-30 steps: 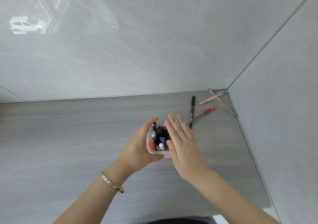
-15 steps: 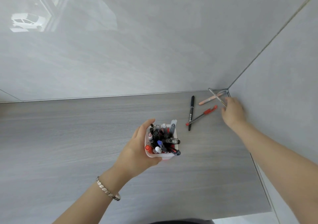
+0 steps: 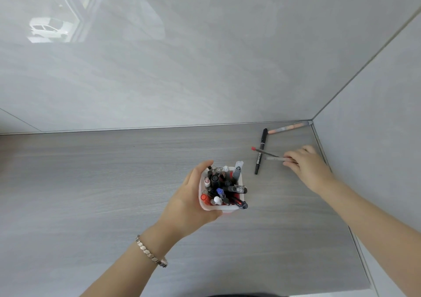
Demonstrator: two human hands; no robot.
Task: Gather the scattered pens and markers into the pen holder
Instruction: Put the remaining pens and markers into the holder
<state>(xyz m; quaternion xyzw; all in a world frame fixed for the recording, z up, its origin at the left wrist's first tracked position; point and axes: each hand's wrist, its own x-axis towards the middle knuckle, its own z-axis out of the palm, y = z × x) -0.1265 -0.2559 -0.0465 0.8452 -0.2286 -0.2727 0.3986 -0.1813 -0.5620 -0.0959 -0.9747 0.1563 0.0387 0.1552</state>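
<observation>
A white square pen holder point(image 3: 205, 206), crowded with several pens and markers, stands on the grey wood-grain table, and my left hand point(image 3: 189, 203) is wrapped around its left side. My right hand point(image 3: 306, 165) is closed on two pens near the right wall: a thin grey pen point(image 3: 274, 158) and a red-tipped pen point(image 3: 262, 151), both pointing left above the table. Under them lies a black marker point(image 3: 260, 150), running front to back. A pinkish pen point(image 3: 288, 128) rests in the far right corner against the wall.
Grey walls close the table point(image 3: 114, 182) at the back and on the right, meeting in a corner point(image 3: 312, 121). The table's front edge runs along the bottom right. A metal bracelet point(image 3: 150, 252) sits on my left wrist.
My right hand left the holder, reached to the corner, picked up the grey pen and the red-tipped pen, and is drawing back from the wall. My left hand kept hold of the holder.
</observation>
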